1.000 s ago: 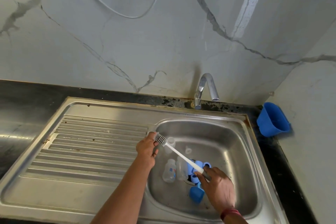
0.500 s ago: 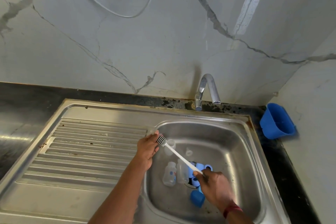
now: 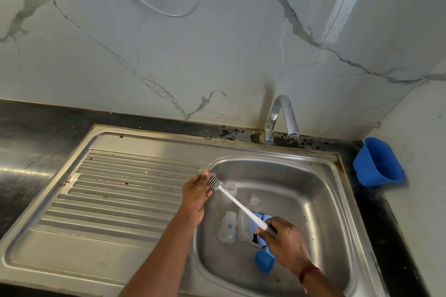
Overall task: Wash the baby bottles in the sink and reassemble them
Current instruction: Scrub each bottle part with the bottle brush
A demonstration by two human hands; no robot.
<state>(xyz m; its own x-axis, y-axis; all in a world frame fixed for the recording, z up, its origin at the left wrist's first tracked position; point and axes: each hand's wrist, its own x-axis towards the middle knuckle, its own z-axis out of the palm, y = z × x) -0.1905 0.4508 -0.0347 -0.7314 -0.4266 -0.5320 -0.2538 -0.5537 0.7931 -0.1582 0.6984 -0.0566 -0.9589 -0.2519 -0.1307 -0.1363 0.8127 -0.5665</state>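
Hardly anything has moved since a moment ago: both hands keep their places, and the white brush (image 3: 239, 205) still has its bristled head against the left hand (image 3: 195, 194). The dull stainless sink (image 3: 337, 200) has a ridged drainboard (image 3: 120, 188) and a rounded basin under a curved chrome faucet (image 3: 281, 116). The left hand pinches a small clear piece (image 3: 201, 171) over the basin's left rim. The right hand (image 3: 286, 245) grips the brush's slim handle. Clear plastic baby bottles (image 3: 227, 228) lie by the drain, beside a blue cap (image 3: 264, 261).
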